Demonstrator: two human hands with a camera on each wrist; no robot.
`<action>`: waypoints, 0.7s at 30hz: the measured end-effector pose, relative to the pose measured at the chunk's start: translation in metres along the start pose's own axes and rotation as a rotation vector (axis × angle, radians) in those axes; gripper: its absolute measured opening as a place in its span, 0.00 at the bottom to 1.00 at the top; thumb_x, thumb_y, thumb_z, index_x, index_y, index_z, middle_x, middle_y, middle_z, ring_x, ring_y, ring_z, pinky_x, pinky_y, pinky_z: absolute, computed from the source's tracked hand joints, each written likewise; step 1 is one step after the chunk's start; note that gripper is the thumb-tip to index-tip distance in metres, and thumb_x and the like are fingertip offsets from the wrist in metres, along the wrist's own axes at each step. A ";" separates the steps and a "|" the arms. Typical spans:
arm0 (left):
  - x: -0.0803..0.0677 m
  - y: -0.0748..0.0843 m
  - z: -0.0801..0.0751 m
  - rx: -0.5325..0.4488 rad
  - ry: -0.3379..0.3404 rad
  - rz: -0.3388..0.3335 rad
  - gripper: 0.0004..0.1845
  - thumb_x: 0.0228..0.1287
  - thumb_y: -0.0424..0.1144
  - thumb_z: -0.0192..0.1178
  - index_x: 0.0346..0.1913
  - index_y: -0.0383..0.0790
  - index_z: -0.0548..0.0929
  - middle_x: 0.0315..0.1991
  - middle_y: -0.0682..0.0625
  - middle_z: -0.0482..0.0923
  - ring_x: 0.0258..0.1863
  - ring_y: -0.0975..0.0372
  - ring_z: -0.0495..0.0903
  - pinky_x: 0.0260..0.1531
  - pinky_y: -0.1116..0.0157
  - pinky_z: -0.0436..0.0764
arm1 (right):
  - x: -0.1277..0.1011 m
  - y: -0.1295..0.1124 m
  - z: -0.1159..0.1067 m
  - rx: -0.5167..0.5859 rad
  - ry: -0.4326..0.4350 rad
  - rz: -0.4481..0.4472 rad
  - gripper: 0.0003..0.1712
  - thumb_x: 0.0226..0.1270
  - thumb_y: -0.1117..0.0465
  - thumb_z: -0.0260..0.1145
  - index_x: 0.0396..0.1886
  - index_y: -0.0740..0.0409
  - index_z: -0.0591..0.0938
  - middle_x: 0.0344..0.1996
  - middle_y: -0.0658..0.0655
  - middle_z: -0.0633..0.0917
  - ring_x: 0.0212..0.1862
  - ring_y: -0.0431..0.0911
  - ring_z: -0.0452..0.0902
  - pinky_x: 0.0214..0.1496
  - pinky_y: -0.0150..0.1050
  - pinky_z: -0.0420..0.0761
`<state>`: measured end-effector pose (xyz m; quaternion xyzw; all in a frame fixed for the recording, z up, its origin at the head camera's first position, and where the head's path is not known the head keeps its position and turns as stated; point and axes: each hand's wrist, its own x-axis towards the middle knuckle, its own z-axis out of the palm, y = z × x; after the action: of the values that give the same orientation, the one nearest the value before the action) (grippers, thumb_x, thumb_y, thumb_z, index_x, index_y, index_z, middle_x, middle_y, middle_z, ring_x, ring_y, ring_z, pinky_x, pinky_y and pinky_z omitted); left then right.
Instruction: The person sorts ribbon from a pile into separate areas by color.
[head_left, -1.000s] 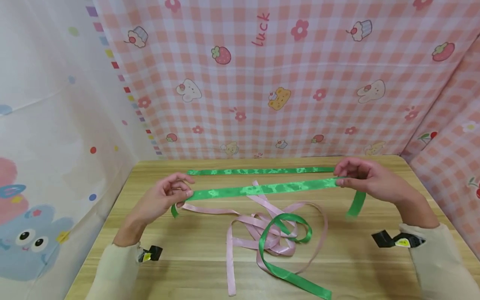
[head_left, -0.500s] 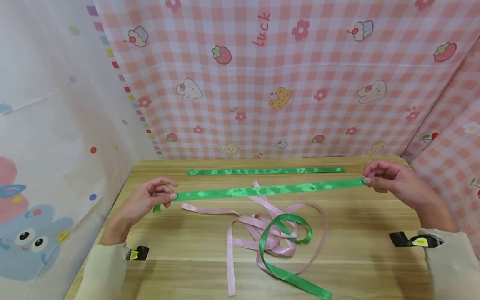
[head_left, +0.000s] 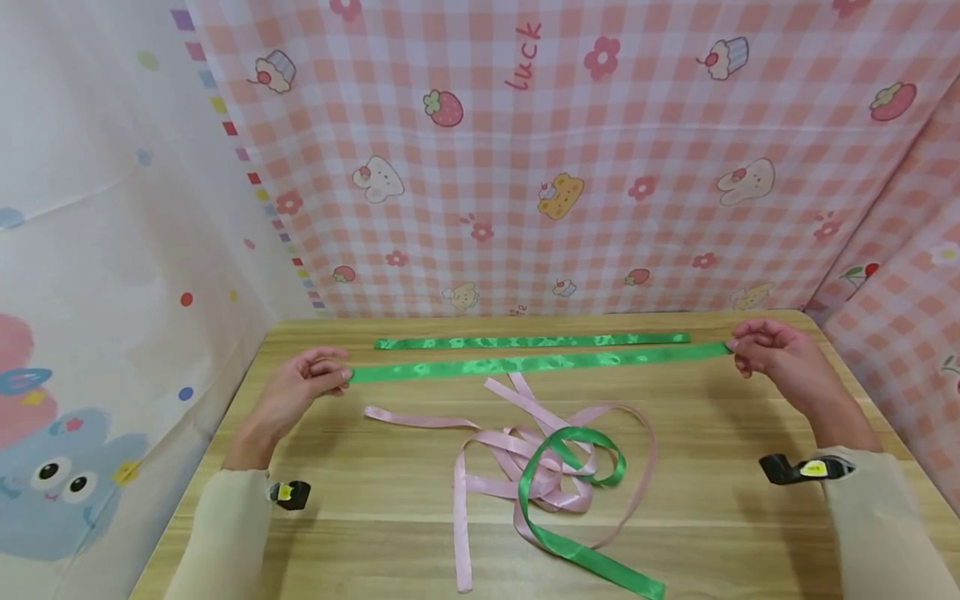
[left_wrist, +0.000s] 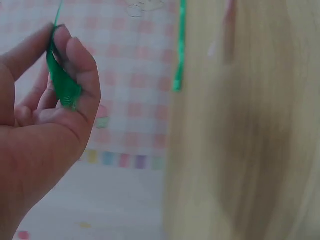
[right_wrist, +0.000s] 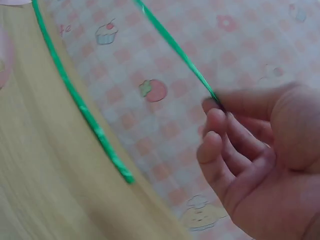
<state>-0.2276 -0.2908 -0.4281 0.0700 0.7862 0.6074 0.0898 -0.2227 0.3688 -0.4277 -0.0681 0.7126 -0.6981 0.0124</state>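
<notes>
Left hand (head_left: 303,392) pinches one end of the green patterned ribbon (head_left: 536,363) between thumb and curled fingers; the short tail is folded into the fingers in the left wrist view. Right hand (head_left: 776,358) pinches the opposite end at thumb and fingertip.

Ribbon: satin green with a lighter mottled print, narrow, pulled straight and taut between the two hands. Long axis runs left to right across the wooden surface (head_left: 720,500), right end slightly farther from the person. Whether it touches the surface cannot be told.

Second green ribbon (head_left: 531,341) lies flat just behind it, nearly parallel. Nearer the person than the held ribbon: a tangle of pink ribbons (head_left: 525,467) with a plain green ribbon (head_left: 577,500) looped through.
</notes>
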 end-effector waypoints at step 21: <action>0.076 -0.040 0.034 -0.173 0.310 -0.276 0.26 0.68 0.31 0.62 0.66 0.30 0.68 0.36 0.55 0.82 0.35 0.65 0.83 0.46 0.67 0.83 | 0.044 0.069 0.018 0.045 0.458 0.200 0.11 0.68 0.74 0.60 0.42 0.59 0.69 0.17 0.42 0.84 0.18 0.36 0.79 0.21 0.29 0.79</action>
<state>-0.2937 -0.2522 -0.4794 -0.1403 0.7377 0.6581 0.0559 -0.2702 0.3469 -0.4932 0.1630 0.6845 -0.7062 -0.0786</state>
